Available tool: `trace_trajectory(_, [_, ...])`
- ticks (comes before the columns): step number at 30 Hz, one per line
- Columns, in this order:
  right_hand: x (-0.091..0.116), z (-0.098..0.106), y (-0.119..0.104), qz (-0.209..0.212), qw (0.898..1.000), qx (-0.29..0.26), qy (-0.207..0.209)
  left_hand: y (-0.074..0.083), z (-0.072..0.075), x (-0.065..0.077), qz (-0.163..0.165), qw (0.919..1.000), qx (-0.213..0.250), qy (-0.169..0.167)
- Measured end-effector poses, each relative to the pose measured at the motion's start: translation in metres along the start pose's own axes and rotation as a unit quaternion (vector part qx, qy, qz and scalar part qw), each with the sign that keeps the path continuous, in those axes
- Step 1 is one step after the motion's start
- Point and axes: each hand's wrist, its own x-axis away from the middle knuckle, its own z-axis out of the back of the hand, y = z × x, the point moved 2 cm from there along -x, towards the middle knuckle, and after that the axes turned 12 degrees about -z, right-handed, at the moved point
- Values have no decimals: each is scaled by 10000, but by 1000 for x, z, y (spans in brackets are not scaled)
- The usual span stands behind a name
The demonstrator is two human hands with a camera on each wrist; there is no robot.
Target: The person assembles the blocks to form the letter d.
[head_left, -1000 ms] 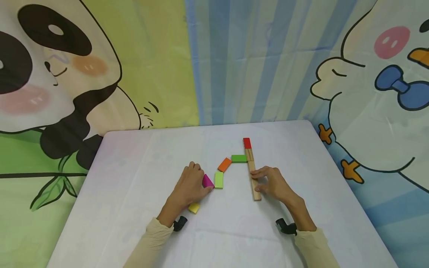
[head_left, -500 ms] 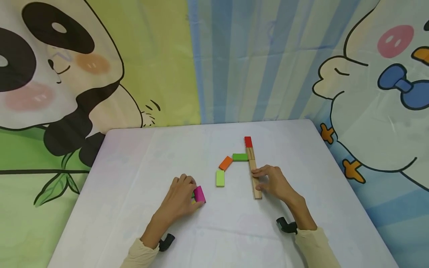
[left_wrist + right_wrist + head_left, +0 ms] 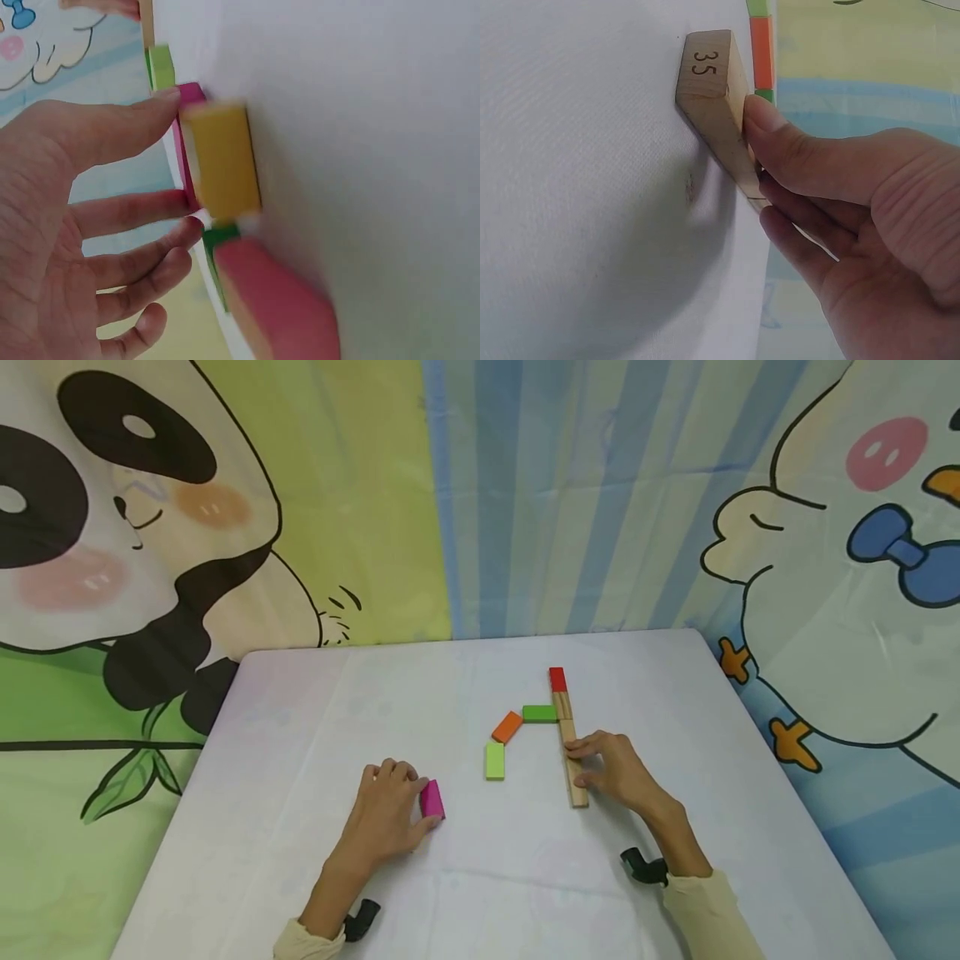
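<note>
Near magenta block, yellow block, red block

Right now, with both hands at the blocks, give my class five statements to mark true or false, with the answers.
1. The left hand touches the magenta block. True.
2. The right hand touches the orange block. False: the right hand touches the wooden block.
3. The wooden block's end reads 35. True.
4. The light green block touches the magenta block. False: a gap separates the light green block from it.
5. The left wrist view shows a yellow block. True.
</note>
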Motion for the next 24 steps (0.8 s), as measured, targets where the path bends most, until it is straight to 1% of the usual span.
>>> trace_trajectory(3, [1, 0, 0, 5, 10000, 0, 3, 16, -5, -6, -25, 10000, -4, -44])
trace_trajectory(5, [1, 0, 0, -5, 10000, -11, 5, 27, -8, -11, -63, 9999, 98, -47])
trace_trajectory(8, [1, 0, 1, -33, 10000, -29, 0, 43, -12, -17, -106, 9994, 325, -61])
trace_trajectory(11, [1, 0, 1, -47, 10000, -39, -9, 55, -14, -21, -32, 9979, 638, -132])
trace_trajectory(14, [1, 0, 0, -38, 10000, -37, -19, 61, -13, -22, 120, 9943, 1040, -180])
trace_trajectory(16, [1, 0, 0, -51, 10000, -37, -23, 63, -12, -22, 218, 9911, 1307, -156])
trace_trajectory(19, [1, 0, 1, -77, 10000, -29, -7, 63, -11, -21, 281, 9865, 1609, -86])
trace_trajectory(21, [1, 0, 2, -86, 10000, -28, 9, 64, -11, -21, 270, 9860, 1643, -55])
trace_trajectory(24, [1, 0, 3, -77, 10000, -51, 15, 66, -13, -23, 253, 9874, 1560, -26])
